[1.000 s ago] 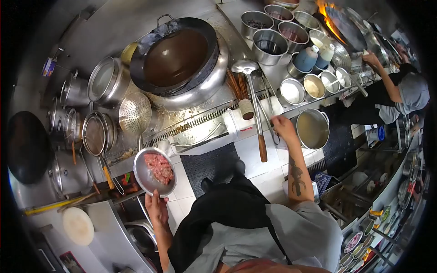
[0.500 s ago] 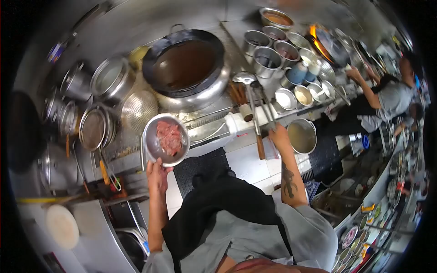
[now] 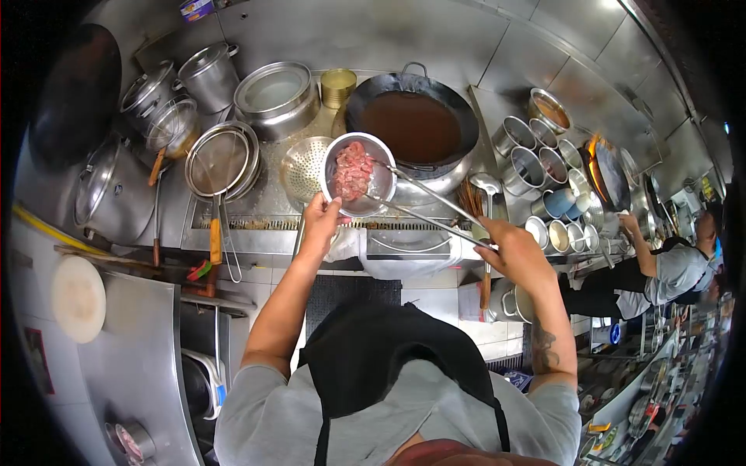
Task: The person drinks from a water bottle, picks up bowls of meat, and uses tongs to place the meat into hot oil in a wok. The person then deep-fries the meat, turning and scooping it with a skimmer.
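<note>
Pinching the near rim of a round, silvery metal bowl (image 3: 381, 182), the left grip (image 3: 323, 221) has its thumb at the edge and the other fingers seemingly tucked beneath. Just beyond that grip, the bowl's mouth faces up; being round, it has no long axis. Heaped inside is raw, pinkish-red meat (image 3: 352, 167), its mound longest away from the grip. The bowl looks stiff and fairly light, though its smooth wall could be slippery, so the rim seems the surest hold; the meat looks soft, moist and apt to slide. Off to the right, the right grip (image 3: 517, 252) curls around the rear of long, slender grey metal tongs (image 3: 423, 189), their two arms spread. Their long axis slants leftward and away from this grip, tips reaching into the bowl. They look rigid, best held towards the rear. Beyond and left of the left grip, a round perforated metal skimmer (image 3: 303, 167) lies over the steel worktop (image 3: 272, 190); beyond and right sits a wide black wok (image 3: 468, 128) of dark brown liquid (image 3: 408, 124).
</note>
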Available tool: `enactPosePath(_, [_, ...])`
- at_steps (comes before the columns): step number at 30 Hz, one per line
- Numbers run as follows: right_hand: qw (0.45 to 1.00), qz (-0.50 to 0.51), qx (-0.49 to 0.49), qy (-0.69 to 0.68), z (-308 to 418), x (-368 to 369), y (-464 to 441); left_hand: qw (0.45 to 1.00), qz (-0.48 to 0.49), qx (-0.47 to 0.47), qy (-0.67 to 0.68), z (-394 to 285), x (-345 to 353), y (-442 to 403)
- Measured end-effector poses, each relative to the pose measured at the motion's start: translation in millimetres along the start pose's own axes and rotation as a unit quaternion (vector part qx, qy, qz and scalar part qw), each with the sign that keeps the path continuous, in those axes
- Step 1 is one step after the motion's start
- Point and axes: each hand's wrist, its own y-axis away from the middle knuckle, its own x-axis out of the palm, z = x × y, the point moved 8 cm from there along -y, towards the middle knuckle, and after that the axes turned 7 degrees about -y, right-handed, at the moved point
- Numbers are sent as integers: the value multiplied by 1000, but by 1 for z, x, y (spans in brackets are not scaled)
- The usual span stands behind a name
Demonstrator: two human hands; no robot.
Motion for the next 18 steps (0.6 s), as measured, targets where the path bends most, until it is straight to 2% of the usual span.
enactPosePath(3, [997,51,-11,63,21,3,-28,1000,15,23,6,-8,3,-3])
enactPosePath(8, [990,35,-69,122,36,8,-57,999,21,25,-3,-15,3,-3])
enactPosePath(14, [984,48,-63,159,37,9,-75,998,9,-37,53,10,1,-26])
enactPosePath(18, [990,47,-27,133,28,-10,-78,995,-4,-59,76,13,6,-43])
